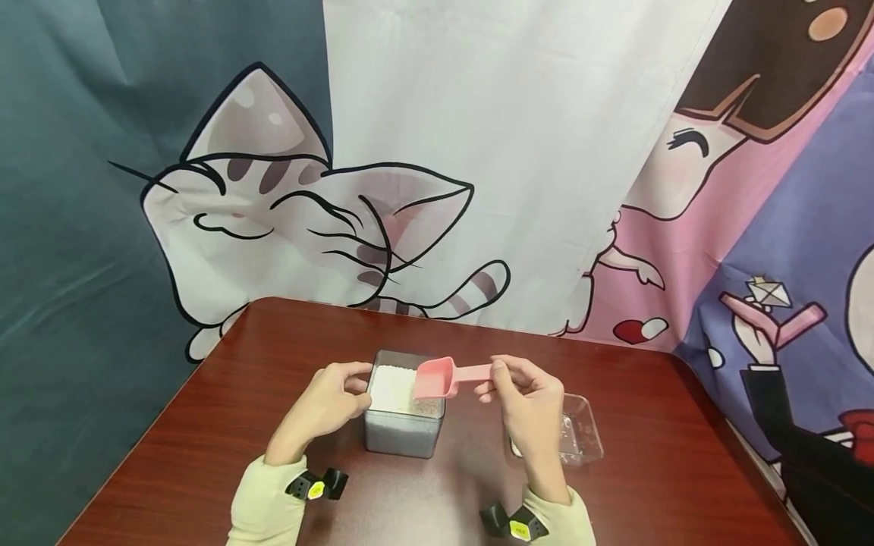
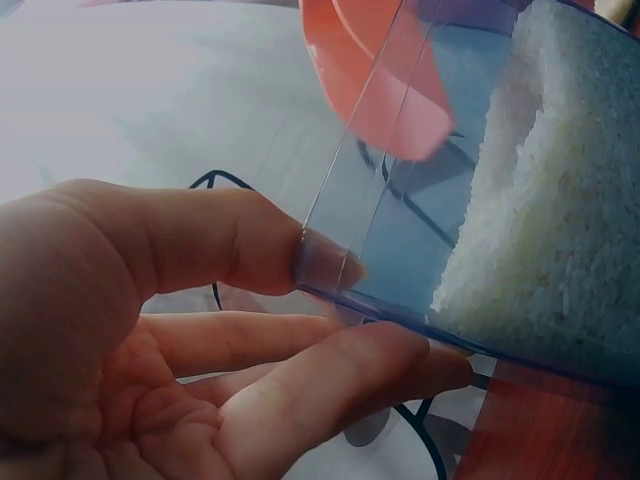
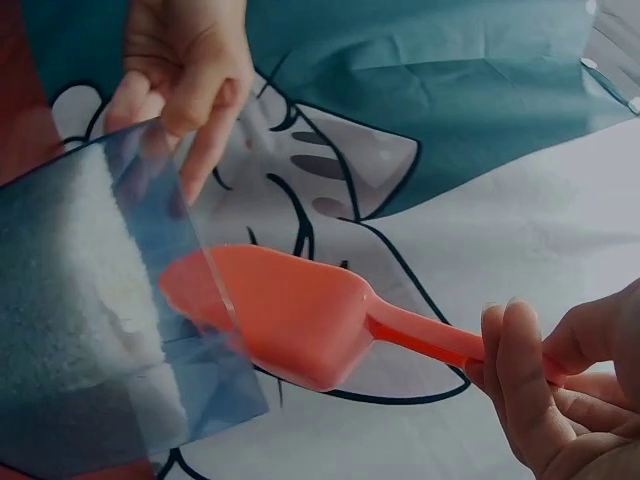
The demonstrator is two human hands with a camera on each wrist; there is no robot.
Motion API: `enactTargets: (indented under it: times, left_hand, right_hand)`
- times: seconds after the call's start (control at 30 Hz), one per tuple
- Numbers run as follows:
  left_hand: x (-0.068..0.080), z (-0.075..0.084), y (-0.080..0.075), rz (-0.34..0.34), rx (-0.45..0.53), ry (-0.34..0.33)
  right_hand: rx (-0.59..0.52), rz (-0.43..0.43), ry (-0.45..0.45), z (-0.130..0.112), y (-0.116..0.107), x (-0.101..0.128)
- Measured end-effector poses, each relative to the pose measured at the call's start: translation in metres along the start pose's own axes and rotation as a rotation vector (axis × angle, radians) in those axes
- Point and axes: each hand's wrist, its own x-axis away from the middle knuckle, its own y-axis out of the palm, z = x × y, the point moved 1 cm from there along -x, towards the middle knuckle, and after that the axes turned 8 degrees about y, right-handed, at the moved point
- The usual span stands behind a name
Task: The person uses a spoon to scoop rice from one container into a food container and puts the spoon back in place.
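Sleeves, pale yellow, nearest, at 6 o'clock. Just past them, left hand (image 1: 326,406) at 9 o'clock of the clear box (image 1: 404,428), thumb and fingers pinching its near wall. Right hand (image 1: 529,406) at 3 o'clock of the box, fingers curled tight round the handle of the pink scoop (image 1: 447,377). Scoop lying long from 3 to 9 o'clock, bowl end over the box rim, above the white grains (image 1: 396,387). Right hand closer to the scoop; left only steadying. Clear tray (image 1: 583,432) on the bench (image 1: 239,394), beside the right wrist. Farther off, at 12 o'clock, cartoon cat curtain (image 1: 300,212).
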Motion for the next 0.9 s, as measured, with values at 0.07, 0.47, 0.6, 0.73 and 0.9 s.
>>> enactTargets:
  times: [0.07,0.47,0.6,0.73,0.9]
  left_hand:
    - [0.0,0.0,0.0,-0.002,-0.001,-0.001]
    - [0.001,0.003,-0.001,-0.011,-0.019,-0.004]
    - [0.0,0.002,-0.002,0.001,-0.029,0.003]
    - [-0.001,0.001,-0.002,0.007,-0.033,0.013]
    - [-0.001,0.0,0.0,0.012,-0.025,0.01]
  right_hand:
    - [-0.018,-0.005,0.011,0.0,0.004,0.001]
    - [0.136,-0.053,-0.059,0.033,0.023,0.005]
    - [0.161,-0.047,-0.055,0.039,0.032,0.006]
    - [0.177,-0.079,-0.011,0.042,0.041,0.009]
    - [0.177,-0.159,0.083,0.033,0.049,0.014]
